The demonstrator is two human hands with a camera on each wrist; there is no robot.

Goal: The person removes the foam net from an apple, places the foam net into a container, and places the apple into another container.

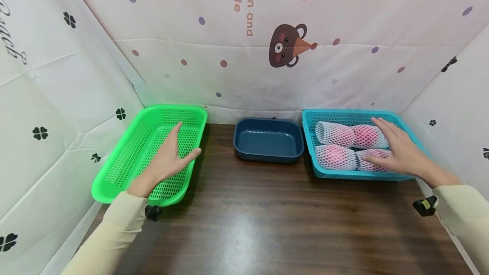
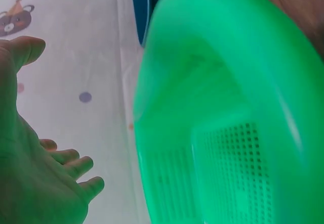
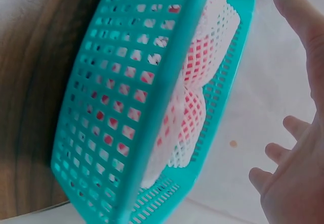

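Observation:
Over the green basket [image 1: 114, 173] at the left, my left hand [image 1: 164, 162] is held with thumb and fingers spread, holding nothing; the basket has no contents in sight. At the right, my right hand [image 1: 401, 150] hovers above the blue basket [image 1: 355, 175], its thumb apart from the fingers. Inside that basket lie several pinkish-red round things in white foam netting, one of them a netted piece [image 1: 336, 157] at the front left. The right wrist view shows the right hand [image 3: 298, 168] apart from the netted pieces [image 3: 197, 62].
A dark blue tray [image 1: 269, 156] stands between the two baskets at the back of the brown wooden table [image 1: 244, 207]. Printed cloth walls [image 1: 229, 79] rise behind and on both sides, close to the baskets.

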